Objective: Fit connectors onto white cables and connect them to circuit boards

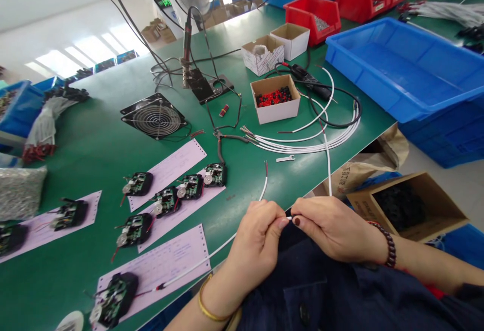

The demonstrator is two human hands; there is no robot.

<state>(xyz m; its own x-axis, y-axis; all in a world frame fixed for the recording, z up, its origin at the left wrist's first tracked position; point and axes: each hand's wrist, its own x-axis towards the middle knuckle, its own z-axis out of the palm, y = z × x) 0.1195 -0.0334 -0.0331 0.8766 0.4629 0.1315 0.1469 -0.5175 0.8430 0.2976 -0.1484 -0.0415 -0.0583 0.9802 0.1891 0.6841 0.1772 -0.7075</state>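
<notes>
My left hand (260,238) and my right hand (330,227) meet at the table's front edge, both closed on a white cable (289,217). A short piece of it shows between the fingertips. One white length (263,187) with stripped dark and red wire ends rises behind my left hand, and another rises from my right hand. A further white cable (223,245) runs from my left hand to a black-and-red end near a small circuit-board assembly (115,298) on a pink sheet (181,253). How these lengths join inside my hands is hidden.
Several more circuit-board assemblies (164,201) lie on pink sheets at left. Cutting pliers (220,144), a small wrench (285,158), a bundle of white cables (302,147), a soldering iron (186,39), a fan (155,117), a box of red and black parts (276,114) and a blue bin (408,104) lie beyond.
</notes>
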